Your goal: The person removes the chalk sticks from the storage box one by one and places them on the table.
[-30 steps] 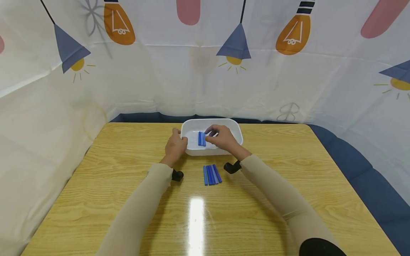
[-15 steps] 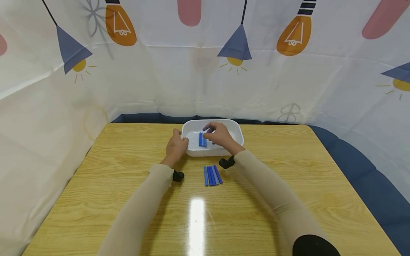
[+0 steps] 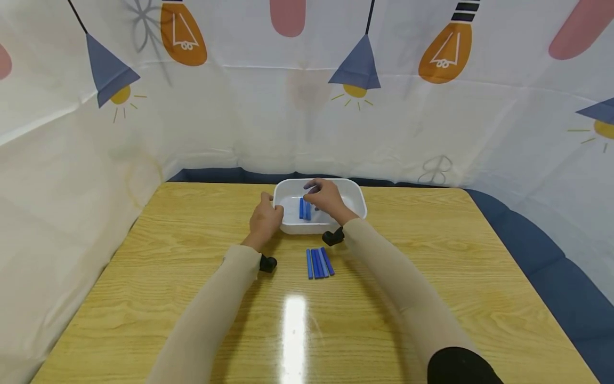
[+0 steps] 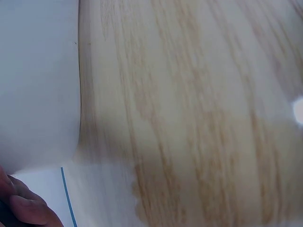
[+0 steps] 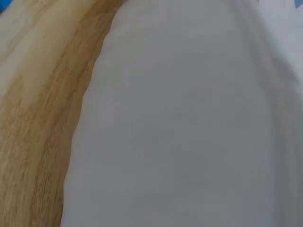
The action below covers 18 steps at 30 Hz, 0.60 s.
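A white rectangular tray (image 3: 316, 229) stands near the table's far edge. My left hand (image 3: 265, 217) grips its left end, thumb at the rim; in the left wrist view the left fingers (image 4: 28, 208) show below the tray wall (image 4: 38, 85). Inside the tray, three slim blue sticks (image 3: 301, 208) lie side by side. Over their far ends, my right hand (image 3: 328, 196) reaches in from the right, fingers bent, with a gap between thumb and forefinger. The thumb tip overlaps the sticks. In the right wrist view the tray wall (image 5: 175, 113) hides that hand.
Several more blue sticks (image 3: 320, 263) lie in a loose row on the wooden table (image 3: 206, 224), just nearer than the tray. A patterned white cloth (image 3: 268, 117) hangs behind. Dark blue padding (image 3: 537, 234) runs along the right and far edges.
The right hand has shifted slightly left and away along the sticks inside the tray, its wrist coming in closer. The left hand has kept its hold on the tray.
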{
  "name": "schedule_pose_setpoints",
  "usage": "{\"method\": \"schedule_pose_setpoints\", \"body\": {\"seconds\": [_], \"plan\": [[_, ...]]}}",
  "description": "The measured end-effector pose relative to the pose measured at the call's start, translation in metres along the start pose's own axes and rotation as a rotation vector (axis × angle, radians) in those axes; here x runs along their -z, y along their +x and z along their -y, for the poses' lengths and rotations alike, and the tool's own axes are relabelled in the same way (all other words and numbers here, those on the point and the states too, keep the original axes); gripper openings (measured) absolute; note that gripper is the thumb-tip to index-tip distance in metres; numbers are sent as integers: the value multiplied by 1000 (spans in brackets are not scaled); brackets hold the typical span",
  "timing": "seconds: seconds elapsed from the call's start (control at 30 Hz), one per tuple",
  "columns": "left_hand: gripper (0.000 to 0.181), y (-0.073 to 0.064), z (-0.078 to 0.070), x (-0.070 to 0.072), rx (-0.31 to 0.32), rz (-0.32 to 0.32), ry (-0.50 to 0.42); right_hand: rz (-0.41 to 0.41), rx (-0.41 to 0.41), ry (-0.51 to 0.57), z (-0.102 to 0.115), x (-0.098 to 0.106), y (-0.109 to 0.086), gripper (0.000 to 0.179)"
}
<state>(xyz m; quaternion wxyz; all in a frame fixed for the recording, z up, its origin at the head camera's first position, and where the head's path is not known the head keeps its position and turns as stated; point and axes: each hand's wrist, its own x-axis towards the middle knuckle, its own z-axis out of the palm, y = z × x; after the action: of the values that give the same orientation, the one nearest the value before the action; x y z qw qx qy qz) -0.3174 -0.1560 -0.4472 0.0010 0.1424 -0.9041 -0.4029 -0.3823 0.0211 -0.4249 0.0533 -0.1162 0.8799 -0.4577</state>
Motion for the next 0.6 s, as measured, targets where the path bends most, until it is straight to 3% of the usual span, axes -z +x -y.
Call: {"method": "schedule_pose_setpoints", "body": {"seconds": [0.43,0.6], "plan": [[45,0,2,-2,-2,-6,-4,-29,-86,52,-18,-13,10,36],[45,0,2,-1,-11,-17,-3,9,-154,34,-19,-12,10,39]]}}
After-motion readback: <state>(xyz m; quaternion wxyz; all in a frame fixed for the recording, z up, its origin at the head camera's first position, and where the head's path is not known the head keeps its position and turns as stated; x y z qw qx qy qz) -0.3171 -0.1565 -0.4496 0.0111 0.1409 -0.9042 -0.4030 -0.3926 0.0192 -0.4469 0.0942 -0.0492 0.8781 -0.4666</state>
